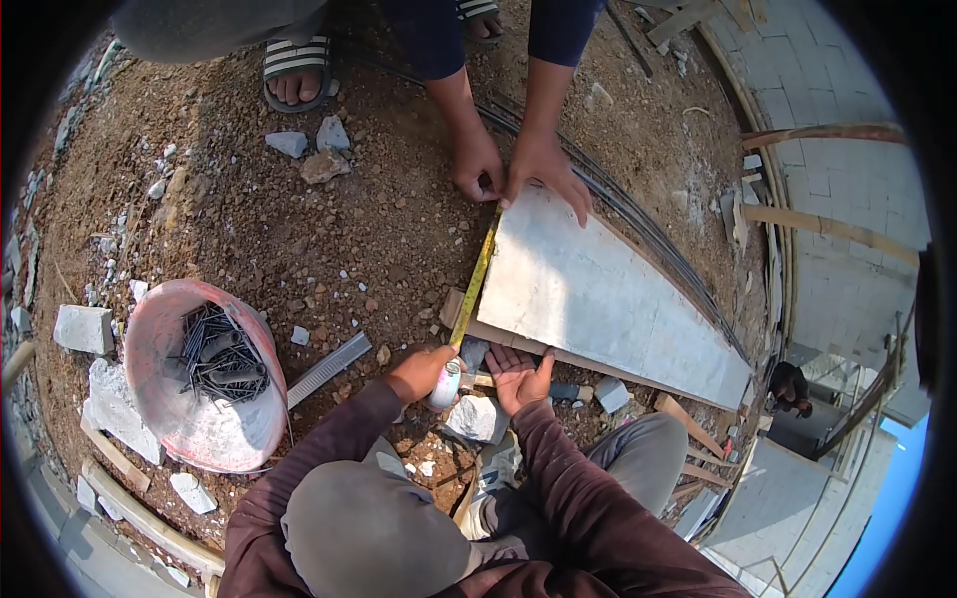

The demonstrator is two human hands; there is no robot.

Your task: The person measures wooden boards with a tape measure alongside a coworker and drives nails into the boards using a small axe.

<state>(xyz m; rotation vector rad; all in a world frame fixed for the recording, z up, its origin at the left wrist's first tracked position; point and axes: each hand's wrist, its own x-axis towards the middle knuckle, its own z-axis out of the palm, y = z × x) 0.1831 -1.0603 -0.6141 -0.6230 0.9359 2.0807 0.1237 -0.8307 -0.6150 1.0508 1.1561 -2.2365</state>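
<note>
In my left hand (419,375) is the round white case of a tape measure (446,383), fingers closed around it. Its yellow blade (477,276) runs along the left edge of a pale flat board (578,284). My right hand (516,379) is palm up with fingers apart, by the board's near edge. Under it lies what looks like a hammer, its dark grip (565,392) showing to the right. Across from me, a co-worker's left-side hand (478,164) pinches the blade's far end, and their other hand (546,171) presses on the board's far corner.
A cement-smeared pinkish bucket (159,374) at left holds many dark nails (221,359). Beside it lies a slotted metal strip (334,367). Rubble lumps (477,420) dot the soil. Long thin bars (638,214) pass behind the board; wooden props (827,221) lean at right.
</note>
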